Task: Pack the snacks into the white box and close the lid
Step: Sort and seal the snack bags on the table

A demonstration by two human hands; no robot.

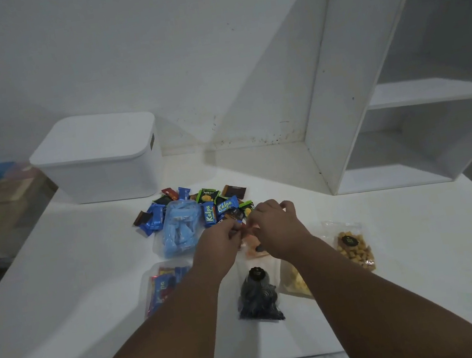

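Note:
The white box (pixel 104 167) stands at the back left of the table with its lid on. In front of it lies a heap of small wrapped snacks (pixel 217 204), blue, green and brown. My left hand (pixel 219 242) and my right hand (pixel 275 225) meet just in front of the heap, over an orange snack bag (pixel 252 247). Both hands have curled fingers and seem to pinch the bag's top edge; the exact hold is hidden. A clear bag of blue snacks (pixel 179 230) lies to the left of my hands.
Nearer me lie a clear bag of red and blue bars (pixel 164 284), a dark snack bag (pixel 258 295), a pale yellow bag (pixel 294 280) and a bag of golden cubes (pixel 354 248). A white shelf unit (pixel 404 123) stands at the back right. The table's left edge (pixel 12 267) drops away.

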